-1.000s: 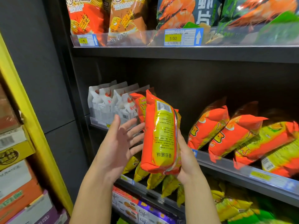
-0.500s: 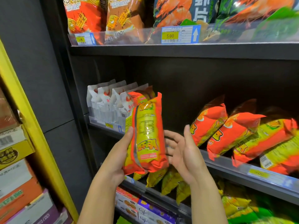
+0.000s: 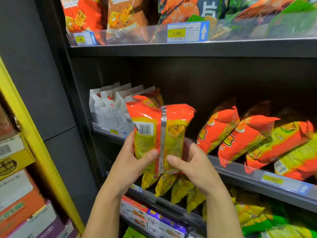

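We hold the snack bag (image 3: 175, 134) upright just in front of the middle shelf (image 3: 240, 172), back seam (image 3: 163, 134) and barcode (image 3: 144, 128) facing us. Left hand (image 3: 130, 162) and right hand (image 3: 193, 162) both curl round its lower half. Step: label check, probably; print blurs. Next calls for tipping it back onto that shelf.

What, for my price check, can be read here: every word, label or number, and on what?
"5.00": yellow paper price tag on the top shelf's clear rail.
Blurred: smaller yellow tag at that rail's left end.
Too small: barcode and print on the orange-and-yellow plastic snack bag gripped by the left hand and right hand.
Blurred: yellow tag on the middle shelf rail.
Cut off: white character on the dark blue bag up top.
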Motion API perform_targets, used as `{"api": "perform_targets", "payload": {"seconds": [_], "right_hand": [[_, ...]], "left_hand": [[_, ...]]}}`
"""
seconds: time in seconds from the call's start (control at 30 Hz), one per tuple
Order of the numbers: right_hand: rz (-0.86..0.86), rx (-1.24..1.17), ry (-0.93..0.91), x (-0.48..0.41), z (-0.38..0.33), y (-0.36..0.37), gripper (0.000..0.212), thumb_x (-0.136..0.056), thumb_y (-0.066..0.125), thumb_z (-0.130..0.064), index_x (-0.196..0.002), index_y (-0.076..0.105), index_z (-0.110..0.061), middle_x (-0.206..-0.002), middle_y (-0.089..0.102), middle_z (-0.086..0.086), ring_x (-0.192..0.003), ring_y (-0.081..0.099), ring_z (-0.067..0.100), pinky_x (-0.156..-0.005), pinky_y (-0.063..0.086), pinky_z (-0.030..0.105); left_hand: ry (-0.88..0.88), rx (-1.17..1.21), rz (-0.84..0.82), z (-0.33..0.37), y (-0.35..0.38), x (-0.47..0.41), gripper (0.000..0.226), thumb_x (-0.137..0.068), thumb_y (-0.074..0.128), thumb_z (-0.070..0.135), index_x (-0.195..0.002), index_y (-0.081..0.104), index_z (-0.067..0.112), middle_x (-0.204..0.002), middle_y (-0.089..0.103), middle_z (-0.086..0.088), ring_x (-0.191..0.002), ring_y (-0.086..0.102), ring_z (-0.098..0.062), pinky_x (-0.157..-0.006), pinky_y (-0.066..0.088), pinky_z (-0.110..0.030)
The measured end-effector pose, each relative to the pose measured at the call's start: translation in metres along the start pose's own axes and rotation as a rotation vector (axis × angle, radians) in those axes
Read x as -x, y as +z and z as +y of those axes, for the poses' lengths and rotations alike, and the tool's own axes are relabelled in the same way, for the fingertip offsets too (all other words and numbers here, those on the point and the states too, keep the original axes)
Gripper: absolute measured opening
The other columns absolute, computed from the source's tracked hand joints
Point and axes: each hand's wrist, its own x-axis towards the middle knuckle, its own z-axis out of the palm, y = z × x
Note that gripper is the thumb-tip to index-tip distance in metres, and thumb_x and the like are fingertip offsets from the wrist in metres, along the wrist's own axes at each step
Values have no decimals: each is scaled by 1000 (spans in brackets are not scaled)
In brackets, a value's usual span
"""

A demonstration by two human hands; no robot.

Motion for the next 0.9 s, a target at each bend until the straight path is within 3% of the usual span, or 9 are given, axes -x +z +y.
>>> {"api": "perform_targets", "payload": {"seconds": [0.1,0.27,0.43,0.57,0.7,0.77,0.83,0.9], "right_hand": [[-23,4,-59,2,3,-5,53,-85,82,3,-130,62,-17,-122,76,-6,-117,71,13,-96,56,27],[1,62,-108,4,3,-9,50,-81,86,-2,-122,66,-24,-117,76,-12,-112,71,8,-91,56,20],[6,53,-100,-2,4,-8,52,-79,88,-14,-124,65,-28,-120,76,-10,-114,71,12,-95,57,28],[5,18,-23,-4,5,-6,58,-80,87,-38,-130,61,-29,-125,74,-3,-117,71,19,-95,61,51],[10,-128,90,-7,-3,2,89,-61,86,-75,-124,63,-17,-119,78,5,-109,76,27,-96,60,57],[14,-210,177,-10,-7,10,99,-57,86,-78,-127,62,-11,-117,78,11,-107,76,32,-99,58,60],[0,-294,265,-11,-11,15,90,-70,84,-71,-131,63,-8,-117,78,15,-109,76,35,-103,55,60],[-5,-342,308,-10,-17,17,64,-86,75,-58,-127,69,-11,-115,79,15,-107,76,34,-103,56,56]], "left_hand": [[31,-27,-35,-4,-5,1,71,-78,91,13,-136,54,31,-126,74,6,-118,71,-15,-97,60,-33],[68,-31,-39,-5,-7,1,72,-68,87,8,-129,57,29,-121,76,7,-115,72,-14,-88,59,-21],[49,-13,-121,-2,-13,-1,75,-76,95,15,-136,56,36,-134,70,3,-125,69,-20,-99,59,-35],[-25,68,-151,-2,-20,2,78,-83,84,26,-151,46,30,-146,64,-1,-133,63,-25,-104,56,-44],[-163,141,-100,1,-17,1,81,-76,87,56,-144,54,26,-136,71,-6,-120,72,-30,-97,58,-52],[-243,176,-50,7,-13,0,68,-85,82,53,-139,59,20,-126,76,-8,-111,76,-32,-91,60,-48],[-313,225,-29,15,-8,0,57,-89,72,49,-135,64,16,-119,78,-10,-106,77,-33,-84,62,-44],[-371,268,-31,18,-6,-2,55,-87,67,51,-130,69,17,-116,79,-11,-105,78,-34,-87,62,-46]]}}
